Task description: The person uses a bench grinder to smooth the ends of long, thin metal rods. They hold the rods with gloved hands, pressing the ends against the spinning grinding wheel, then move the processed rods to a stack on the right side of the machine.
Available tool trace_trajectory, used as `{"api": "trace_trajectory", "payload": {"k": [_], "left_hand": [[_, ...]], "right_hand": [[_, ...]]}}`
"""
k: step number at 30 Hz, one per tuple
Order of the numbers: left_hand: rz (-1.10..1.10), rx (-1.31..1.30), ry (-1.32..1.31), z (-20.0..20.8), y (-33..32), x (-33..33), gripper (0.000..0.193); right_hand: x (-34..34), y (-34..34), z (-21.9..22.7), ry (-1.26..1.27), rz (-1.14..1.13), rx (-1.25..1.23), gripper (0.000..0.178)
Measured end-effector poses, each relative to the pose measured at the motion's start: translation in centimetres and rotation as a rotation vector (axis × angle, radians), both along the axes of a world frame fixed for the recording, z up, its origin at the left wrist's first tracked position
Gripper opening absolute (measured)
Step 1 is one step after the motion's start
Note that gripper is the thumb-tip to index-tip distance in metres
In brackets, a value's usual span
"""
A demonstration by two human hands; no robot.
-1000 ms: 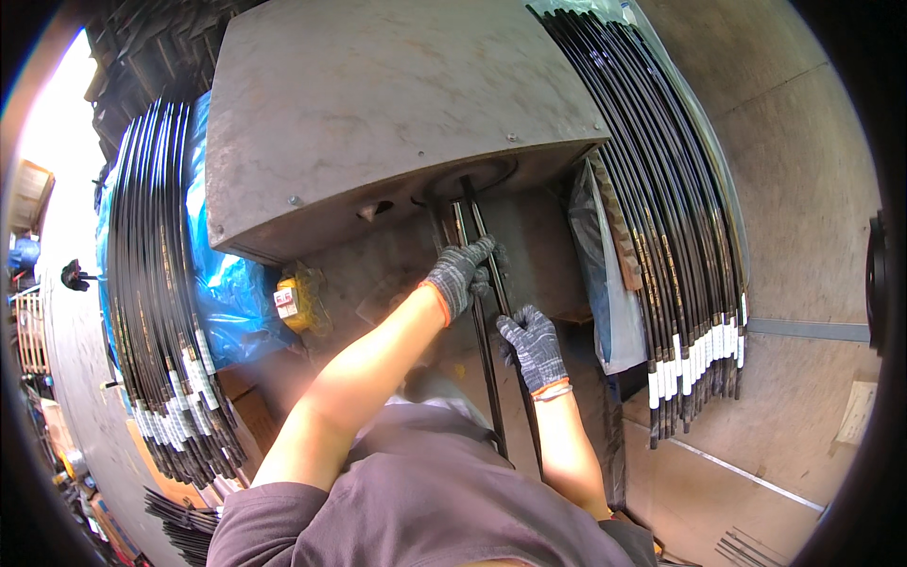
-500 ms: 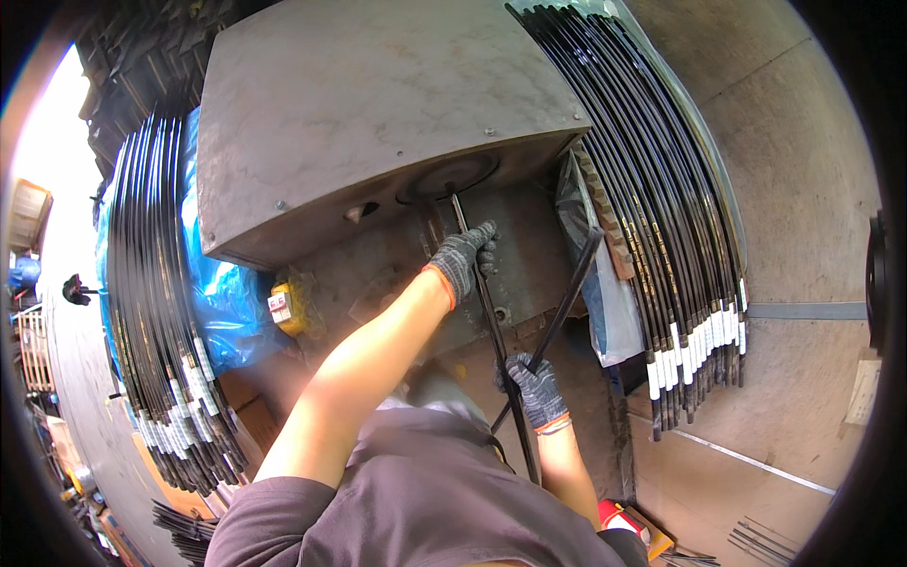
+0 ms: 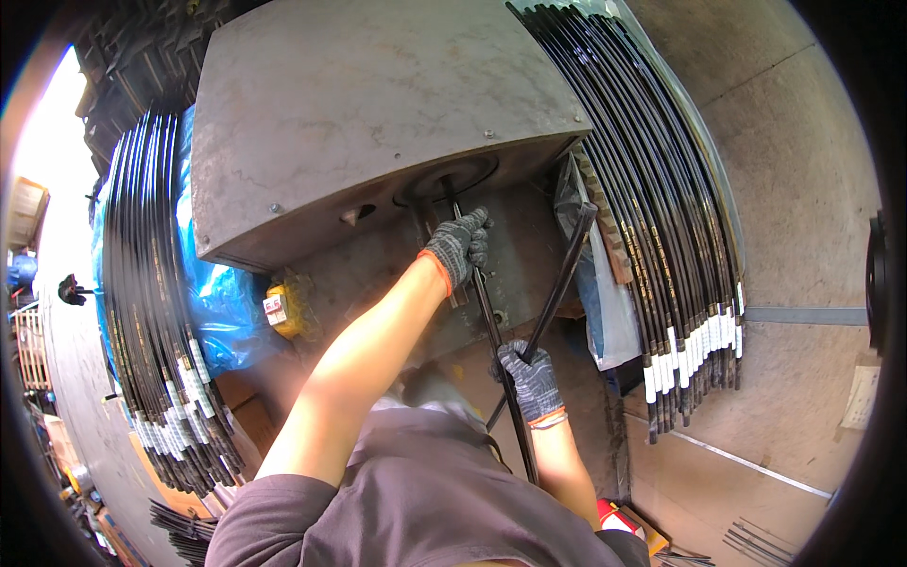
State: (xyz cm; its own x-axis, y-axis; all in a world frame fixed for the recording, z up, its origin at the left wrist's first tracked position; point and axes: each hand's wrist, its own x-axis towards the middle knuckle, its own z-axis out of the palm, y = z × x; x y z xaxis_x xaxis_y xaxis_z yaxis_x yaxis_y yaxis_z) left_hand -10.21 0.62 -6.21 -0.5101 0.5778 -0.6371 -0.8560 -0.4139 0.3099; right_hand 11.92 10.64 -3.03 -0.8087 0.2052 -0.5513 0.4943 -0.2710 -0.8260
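A long black rod (image 3: 489,319) runs from the round opening in the front of a grey metal machine (image 3: 378,104) back toward my body. Its far end is inside that opening. My left hand (image 3: 457,248), in a grey knit glove with an orange cuff, is closed round this rod just below the machine. Farther down, my right hand (image 3: 531,380), gloved alike, is closed on a second black rod (image 3: 561,274), which slants up to the right and crosses the first. Its fingertips also reach behind the first rod; whether they grip it I cannot tell.
Rows of black rods with white labels stand at the left (image 3: 151,302) and the right (image 3: 652,227). Blue plastic sheet (image 3: 222,317) and a yellow object (image 3: 291,310) are beside the left row. A clear plastic bag (image 3: 609,317) hangs by the right row.
Both hands have shifted slightly toward the machine. The slanting rod has moved up a little with my right hand.
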Motion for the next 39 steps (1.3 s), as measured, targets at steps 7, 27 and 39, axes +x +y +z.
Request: {"api": "trace_trajectory", "payload": {"k": [7,27,39], "left_hand": [[0.004,0.009,-0.01,0.0,0.1,-0.3,0.022],[-0.005,0.258,0.068,7.1,-0.3,9.1,0.023],[0.413,0.131,0.386,14.3,-4.3,-2.4,0.017]], "right_hand": [[0.0,-0.1,-0.1,0.015,-0.034,0.083,0.008],[1.2,3.5,-0.4,-0.191,0.412,-0.677,0.048],[23.4,7.6,-3.9,-0.221,0.172,1.06,0.026]]}}
